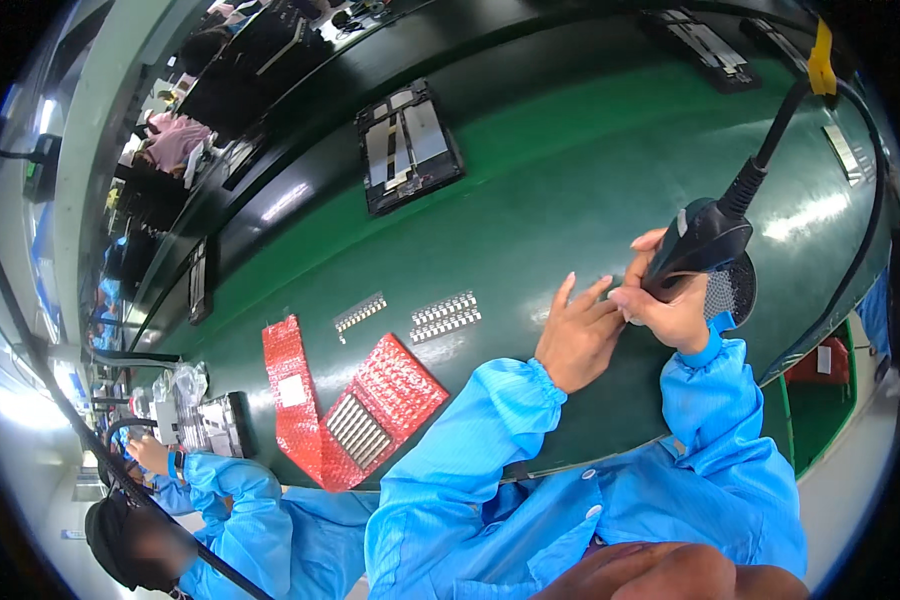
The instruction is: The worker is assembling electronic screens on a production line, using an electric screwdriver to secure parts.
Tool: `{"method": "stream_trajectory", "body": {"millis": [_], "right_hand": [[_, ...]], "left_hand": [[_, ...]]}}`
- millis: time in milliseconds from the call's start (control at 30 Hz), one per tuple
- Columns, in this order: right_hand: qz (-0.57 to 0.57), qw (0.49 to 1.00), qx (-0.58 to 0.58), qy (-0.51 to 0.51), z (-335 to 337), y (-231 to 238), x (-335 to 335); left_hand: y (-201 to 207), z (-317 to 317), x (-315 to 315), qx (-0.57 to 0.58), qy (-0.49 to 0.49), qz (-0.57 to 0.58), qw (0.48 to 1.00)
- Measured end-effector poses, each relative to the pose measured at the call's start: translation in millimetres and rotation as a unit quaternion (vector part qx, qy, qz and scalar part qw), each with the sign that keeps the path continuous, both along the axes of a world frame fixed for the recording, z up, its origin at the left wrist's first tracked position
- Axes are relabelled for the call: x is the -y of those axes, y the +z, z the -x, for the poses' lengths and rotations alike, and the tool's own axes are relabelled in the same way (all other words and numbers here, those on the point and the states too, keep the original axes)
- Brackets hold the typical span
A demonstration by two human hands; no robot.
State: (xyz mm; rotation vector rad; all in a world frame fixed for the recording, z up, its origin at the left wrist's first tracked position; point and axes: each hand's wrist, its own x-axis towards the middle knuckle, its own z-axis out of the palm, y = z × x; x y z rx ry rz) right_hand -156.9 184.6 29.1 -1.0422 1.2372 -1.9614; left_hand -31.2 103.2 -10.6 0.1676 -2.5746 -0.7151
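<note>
Right hand [682,318]: fingers closed round the black plastic corded tool [705,237], black cord [767,146] led beyond them, presumably for clearance; left hand [577,342]: some fingers spread beside the right thumb, any pinch untellable; red bubble-wrap [413,372] lies left of them on the green bench [530,235].

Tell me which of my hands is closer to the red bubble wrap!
Your left hand. It's to the right of the red bubble wrap, with green table between them. Your right hand is farther right, holding the black corded tool.
</note>
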Motion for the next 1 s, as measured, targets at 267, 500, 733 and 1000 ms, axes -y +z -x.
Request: {"method": "stream_trajectory", "body": {"millis": [267,500,733,1000], "right_hand": [[-0.005,0.999,-0.039,-0.004,0.7,1.4,0.5],[0.014,1.0,-0.011,0.011,1.6,-1.9,-1.6],[-0.012,0.999,0.046,0.006,-2.9,-6.2,-2.7],[0.03,0.997,-0.058,-0.034,0.8,-5.7,11.4]], "left_hand": [[0.0,-0.5,2.9,0.004,-0.019,-0.011,1.0],[0.2,-2.2,1.4,0.023,-0.019,-0.017,0.999],[-0.7,0.4,1.5,-0.031,-0.01,-0.009,0.999],[3.7,0.3,3.5,-0.027,-0.003,-0.022,0.999]]}}
